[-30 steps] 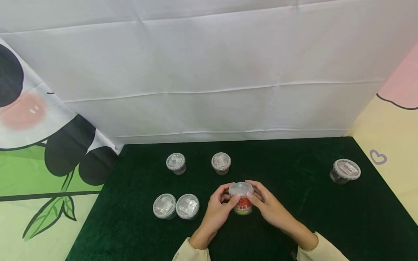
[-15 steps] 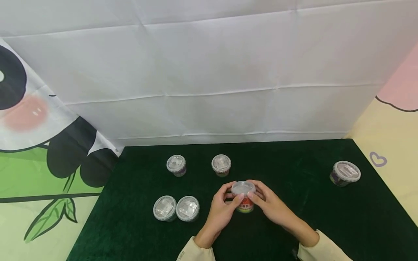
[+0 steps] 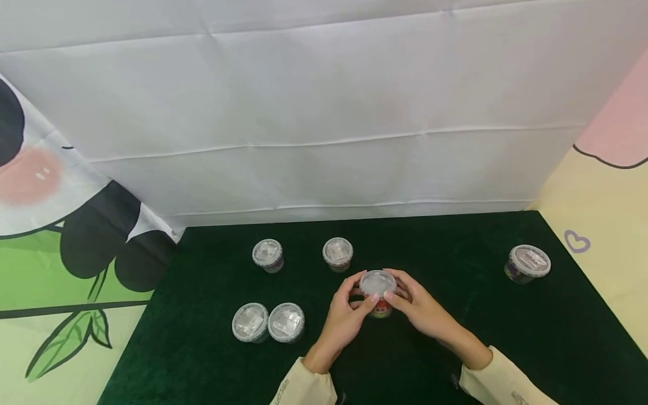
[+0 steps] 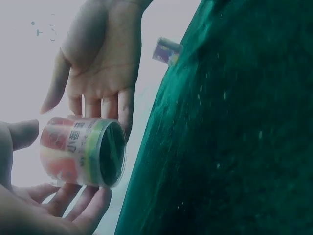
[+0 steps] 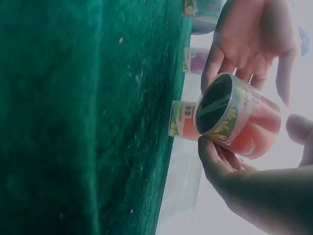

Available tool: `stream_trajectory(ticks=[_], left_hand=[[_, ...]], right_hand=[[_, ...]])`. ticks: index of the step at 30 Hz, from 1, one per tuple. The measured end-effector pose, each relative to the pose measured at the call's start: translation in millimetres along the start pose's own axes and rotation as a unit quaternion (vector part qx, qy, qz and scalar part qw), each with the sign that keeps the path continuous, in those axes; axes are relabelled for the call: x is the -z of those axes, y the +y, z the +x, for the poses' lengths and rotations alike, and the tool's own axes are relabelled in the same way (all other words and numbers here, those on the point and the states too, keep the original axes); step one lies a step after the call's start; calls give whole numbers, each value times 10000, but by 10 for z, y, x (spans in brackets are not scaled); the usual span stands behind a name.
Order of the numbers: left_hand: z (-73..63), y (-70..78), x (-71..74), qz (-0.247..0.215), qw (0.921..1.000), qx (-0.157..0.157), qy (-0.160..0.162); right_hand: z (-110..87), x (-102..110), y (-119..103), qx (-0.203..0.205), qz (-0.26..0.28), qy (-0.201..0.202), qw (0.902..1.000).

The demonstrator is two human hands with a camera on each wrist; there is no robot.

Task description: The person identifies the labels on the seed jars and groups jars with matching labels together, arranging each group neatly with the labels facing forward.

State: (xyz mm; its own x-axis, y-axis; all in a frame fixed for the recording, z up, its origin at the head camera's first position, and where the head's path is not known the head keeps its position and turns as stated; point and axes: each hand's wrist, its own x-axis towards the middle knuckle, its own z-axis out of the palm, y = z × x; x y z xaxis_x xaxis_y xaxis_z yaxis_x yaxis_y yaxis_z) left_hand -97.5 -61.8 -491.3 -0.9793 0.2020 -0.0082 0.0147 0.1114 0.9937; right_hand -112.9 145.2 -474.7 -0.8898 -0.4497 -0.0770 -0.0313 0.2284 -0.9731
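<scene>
My left hand (image 3: 343, 320) and right hand (image 3: 422, 312) grip a small round plastic tub (image 3: 381, 306) from both sides. It has a translucent lid and a red label with a green-yellow band near its base. Both thumbs press at the lid's near edge, while the other fingers wrap round the sides. In the left wrist view, my left hand (image 4: 46, 205) curls round the tub (image 4: 80, 152), whose dark-looking base shows. The right wrist view has my right hand (image 5: 264, 188) gripping the tub (image 5: 249, 120), which is lifted off the table.
A dark green cloth (image 3: 435, 242) covers the table. Lidded tubs stand at back left (image 3: 267, 254) and back middle (image 3: 337, 253). Two more, a left tub (image 3: 250, 322) and its neighbour (image 3: 286, 322), sit together. Another tub (image 3: 529, 262) is far right. A white sheet (image 3: 324, 112) hangs behind.
Both hands have moved a little away from the body and slightly right with the tub between them. The thumbs have shifted higher, toward the lid. The other tubs stay in place.
</scene>
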Motion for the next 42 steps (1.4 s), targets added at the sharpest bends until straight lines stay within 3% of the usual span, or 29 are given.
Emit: stream_trajectory(ticks=[16,29,42], left_hand=[[246,-29,-106,744,9961,-380,297],[416,-39,-174,520,9945,-386,827],[519,-40,-261,607,9893,-456,1247]], right_hand=[[200,208,81,204,-374,-24,9991],[402,271,103,102,-607,227,9978],[541,299,114,53,-527,252,9983]])
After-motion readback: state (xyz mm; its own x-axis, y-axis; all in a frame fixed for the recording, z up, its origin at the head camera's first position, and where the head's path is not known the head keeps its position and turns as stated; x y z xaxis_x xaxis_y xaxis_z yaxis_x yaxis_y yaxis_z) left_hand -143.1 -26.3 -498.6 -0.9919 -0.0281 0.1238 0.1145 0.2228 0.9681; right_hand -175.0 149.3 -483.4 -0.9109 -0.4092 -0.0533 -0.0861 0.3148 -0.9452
